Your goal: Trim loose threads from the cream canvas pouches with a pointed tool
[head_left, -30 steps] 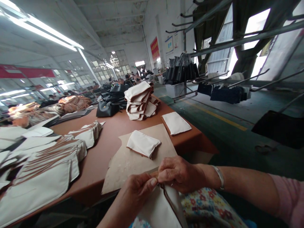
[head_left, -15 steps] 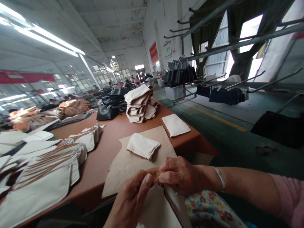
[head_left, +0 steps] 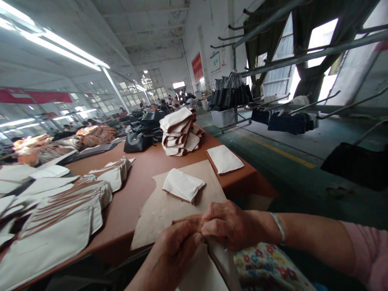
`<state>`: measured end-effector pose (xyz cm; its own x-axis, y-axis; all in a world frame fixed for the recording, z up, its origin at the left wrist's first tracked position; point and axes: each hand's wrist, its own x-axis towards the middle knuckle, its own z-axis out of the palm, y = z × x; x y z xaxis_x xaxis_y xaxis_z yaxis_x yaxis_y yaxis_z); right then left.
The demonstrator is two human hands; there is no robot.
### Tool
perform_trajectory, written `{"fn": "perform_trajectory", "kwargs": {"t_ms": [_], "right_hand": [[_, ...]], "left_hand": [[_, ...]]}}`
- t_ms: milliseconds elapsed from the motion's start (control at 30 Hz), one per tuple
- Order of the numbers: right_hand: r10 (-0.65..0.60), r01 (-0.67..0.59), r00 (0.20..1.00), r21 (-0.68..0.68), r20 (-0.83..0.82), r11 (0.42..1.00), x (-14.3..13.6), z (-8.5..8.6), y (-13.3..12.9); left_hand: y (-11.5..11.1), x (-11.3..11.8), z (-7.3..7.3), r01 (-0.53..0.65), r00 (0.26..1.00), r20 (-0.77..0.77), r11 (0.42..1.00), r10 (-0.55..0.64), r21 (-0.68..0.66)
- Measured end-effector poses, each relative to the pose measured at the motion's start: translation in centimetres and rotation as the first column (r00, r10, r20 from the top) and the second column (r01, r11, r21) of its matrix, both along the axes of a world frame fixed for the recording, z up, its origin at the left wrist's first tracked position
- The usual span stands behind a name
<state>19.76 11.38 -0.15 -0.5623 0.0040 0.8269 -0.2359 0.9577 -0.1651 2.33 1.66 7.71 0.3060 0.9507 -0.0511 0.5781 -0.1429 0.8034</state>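
Observation:
Both hands grip the upper edge of a white fabric piece with brown edging (head_left: 202,266), which hangs down toward my lap. My left hand (head_left: 178,242) is closed, thumb and fingers pinching the brown edge. Pressed right beside it, my right hand (head_left: 226,222) is closed on the same edge, with a bangle on its wrist. A short brown strip of the edge sticks out past my left fingers. Just beyond my hands, a folded white piece (head_left: 183,185) lies on a sheet of tan cardboard (head_left: 154,210). The parts inside my fingers are hidden.
On the brown-covered table (head_left: 136,182), a stack of white pieces (head_left: 177,131) stands at the back, near black bags (head_left: 138,141). Overlapping white pieces (head_left: 66,218) fill the left side. Another flat white piece (head_left: 224,159) lies near the right edge. A metal rack (head_left: 297,52) stands at right.
My left hand has slid slightly right and up along the edge, closer to my right hand, exposing a brown strip behind it. My right hand has stayed nearly in place.

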Motion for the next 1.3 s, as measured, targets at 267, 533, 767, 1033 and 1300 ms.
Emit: {"fn": "perform_trajectory", "kwargs": {"t_ms": [267,533,767,1033,1300], "right_hand": [[0.281,0.062,0.886,-0.696,0.368,0.715,0.5,2.1,1.1],[0.506,0.021,0.791,-0.841,0.345,0.541,-0.5,2.1,2.6],[0.516,0.204,0.790,-0.935,0.331,0.289,-0.3,1.6,2.5],[0.498,0.257,0.791,-0.932,0.356,0.257,0.0,2.8,2.0],[0.483,0.308,0.786,-0.921,0.387,0.236,-0.6,2.0,2.1]], "left_hand": [[0.3,-1.3,-2.3,0.020,0.963,-0.271,0.994,0.010,0.105],[-0.3,-2.4,-3.7,0.123,0.888,-0.448,0.886,0.103,0.447],[-0.3,-2.1,-3.6,0.021,0.910,-0.384,0.907,0.157,0.420],[0.0,-1.2,-3.2,-0.294,0.955,0.033,0.955,0.295,-0.034],[-0.3,0.1,-4.3,-0.311,0.938,-0.064,0.907,0.341,0.285]]}}
